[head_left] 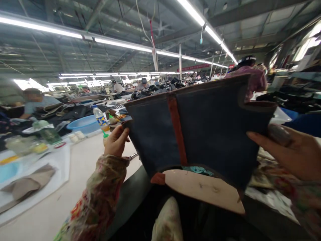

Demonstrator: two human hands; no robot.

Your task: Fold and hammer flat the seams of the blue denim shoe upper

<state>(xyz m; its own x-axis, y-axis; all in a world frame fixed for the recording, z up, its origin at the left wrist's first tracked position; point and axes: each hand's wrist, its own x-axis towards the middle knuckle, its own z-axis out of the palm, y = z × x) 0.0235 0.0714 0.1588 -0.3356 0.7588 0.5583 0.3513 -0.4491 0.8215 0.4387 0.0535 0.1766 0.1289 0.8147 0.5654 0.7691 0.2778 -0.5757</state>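
Centre of frame: I hold a dark blue suede boot-upper panel with brown centre strip [200,130] upright, left hand [115,140] pinching its left edge, right hand [288,147] gripping its right edge

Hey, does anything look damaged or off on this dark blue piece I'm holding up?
Nothing looks damaged. The dark blue piece is held up between left hand and right hand; its brown strip leans slightly.
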